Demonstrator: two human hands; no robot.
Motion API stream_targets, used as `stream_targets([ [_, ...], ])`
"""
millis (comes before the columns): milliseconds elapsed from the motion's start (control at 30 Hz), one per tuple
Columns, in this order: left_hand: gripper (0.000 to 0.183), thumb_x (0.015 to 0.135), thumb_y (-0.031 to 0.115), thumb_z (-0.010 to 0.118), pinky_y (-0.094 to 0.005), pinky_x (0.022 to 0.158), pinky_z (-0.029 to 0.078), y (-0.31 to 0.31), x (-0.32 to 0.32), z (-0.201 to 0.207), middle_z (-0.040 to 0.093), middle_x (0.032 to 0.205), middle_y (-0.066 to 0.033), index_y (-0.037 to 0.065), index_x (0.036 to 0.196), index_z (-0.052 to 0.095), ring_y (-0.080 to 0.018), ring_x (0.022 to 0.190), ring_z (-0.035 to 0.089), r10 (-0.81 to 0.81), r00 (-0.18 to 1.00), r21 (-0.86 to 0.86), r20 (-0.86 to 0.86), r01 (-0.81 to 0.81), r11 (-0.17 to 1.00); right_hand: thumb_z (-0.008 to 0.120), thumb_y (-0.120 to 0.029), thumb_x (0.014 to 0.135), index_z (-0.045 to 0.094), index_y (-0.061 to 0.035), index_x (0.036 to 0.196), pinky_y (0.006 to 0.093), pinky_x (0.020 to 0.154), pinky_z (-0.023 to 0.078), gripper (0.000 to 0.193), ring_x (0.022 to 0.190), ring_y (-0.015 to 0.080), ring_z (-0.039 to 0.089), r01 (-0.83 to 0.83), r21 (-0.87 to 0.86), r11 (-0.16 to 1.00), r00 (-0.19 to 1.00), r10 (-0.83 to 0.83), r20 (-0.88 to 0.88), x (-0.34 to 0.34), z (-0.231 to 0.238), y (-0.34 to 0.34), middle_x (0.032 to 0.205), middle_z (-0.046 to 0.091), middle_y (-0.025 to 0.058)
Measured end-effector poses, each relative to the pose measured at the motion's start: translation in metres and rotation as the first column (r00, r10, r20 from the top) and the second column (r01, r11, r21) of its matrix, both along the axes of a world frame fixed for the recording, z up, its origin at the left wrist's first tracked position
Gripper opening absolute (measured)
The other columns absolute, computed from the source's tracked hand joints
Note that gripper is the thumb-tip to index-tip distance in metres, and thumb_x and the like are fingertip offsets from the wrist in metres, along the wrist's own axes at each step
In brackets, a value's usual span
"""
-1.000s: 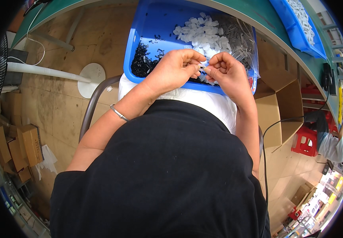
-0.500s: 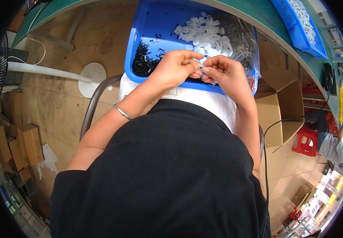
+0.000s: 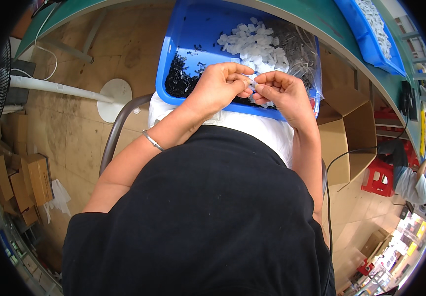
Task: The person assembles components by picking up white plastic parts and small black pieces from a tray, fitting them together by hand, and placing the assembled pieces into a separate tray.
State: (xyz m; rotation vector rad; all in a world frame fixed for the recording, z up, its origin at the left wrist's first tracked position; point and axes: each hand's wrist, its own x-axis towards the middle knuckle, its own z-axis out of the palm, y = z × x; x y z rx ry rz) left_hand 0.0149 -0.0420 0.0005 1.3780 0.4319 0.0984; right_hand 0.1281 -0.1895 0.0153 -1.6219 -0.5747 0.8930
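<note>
Over a blue plastic tub (image 3: 161,74) my two hands meet, fingertips pinched close together. Between them is a small whitish plastic piece (image 3: 253,83), mostly covered by the fingers. My left hand (image 3: 218,85) is closed on it from one side, and my right hand (image 3: 283,93) pinches it from the other. Beneath and beyond the hands lies a heap of white translucent plastic pieces (image 3: 252,42). Small black parts (image 3: 179,74) are piled at the tub's left, and clear bagged parts (image 3: 299,47) fill its right side.
The tub rests by my lap on white cloth (image 3: 168,112), under a green table edge (image 3: 316,19). Another blue bin (image 3: 371,34) of white parts stands on the table. An open cardboard box (image 3: 338,143) is at right, a fan base (image 3: 115,100) at left. A person (image 3: 412,185) sits far right.
My right hand has shifted very slightly to the right. The fingertips still meet around the small piece, and the left hand stays almost in place.
</note>
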Motion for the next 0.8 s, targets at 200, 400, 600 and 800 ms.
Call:
stream_targets([
  [200, 0.028, 0.092, 0.005, 0.059, -0.0234, 0.077, 0.054, -0.006, 0.002, -0.005, 0.068, 0.092, -0.0100, -0.006, 0.118, 0.059, -0.0120, 0.083, 0.066, 0.041, 0.999, 0.065, 0.034, -0.043, 0.997, 0.062, 0.001, 0.088, 0.062, 0.0093, 0.101, 0.0245, 0.068, 0.056, 0.015, 0.073, 0.0139, 0.067, 0.014, -0.004, 1.000, 1.000, -0.014, -0.008, 0.001, -0.002, 0.001, 0.086, 0.067, 0.0108],
  [400, 0.029, 0.093, 0.007, 0.058, -0.0257, 0.079, 0.054, 0.001, 0.003, -0.001, 0.068, 0.101, -0.0118, -0.004, 0.120, 0.059, -0.0139, 0.088, 0.066, 0.011, 0.995, 0.091, 0.100, -0.020, 0.996, 0.063, 0.001, 0.087, 0.066, 0.0045, 0.098, 0.0241, 0.067, 0.054, 0.012, 0.074, 0.0114, 0.065, 0.072, 0.061, 0.996, 0.958, -0.086, 0.273, 0.003, 0.017, -0.006, 0.082, 0.067, 0.0066],
  [600, 0.027, 0.091, 0.013, 0.061, -0.0309, 0.079, 0.051, 0.035, 0.009, -0.011, 0.068, 0.103, -0.0119, 0.001, 0.115, 0.064, -0.0184, 0.091, 0.065, 0.006, 0.991, 0.745, 0.135, -0.106, 0.658, 0.069, -0.006, 0.085, 0.071, -0.0009, 0.100, 0.0219, 0.075, 0.052, 0.016, 0.078, 0.0124, 0.067, 0.358, 0.544, 0.759, 0.339, -0.649, 0.682, 0.084, 0.120, -0.033, 0.088, 0.071, 0.0070],
  [800, 0.017, 0.081, 0.010, 0.068, -0.0364, 0.082, 0.049, 0.025, 0.016, -0.028, 0.063, 0.093, -0.0106, 0.002, 0.096, 0.067, -0.0285, 0.093, 0.058, -0.120, 0.986, 0.912, 0.115, -0.057, 0.406, 0.070, -0.023, 0.087, 0.073, -0.0116, 0.107, 0.0229, 0.082, 0.050, 0.023, 0.085, 0.0121, 0.068, 0.464, 0.251, 0.850, 0.065, -0.315, 0.947, 0.193, 0.133, -0.061, 0.093, 0.073, 0.0044],
])
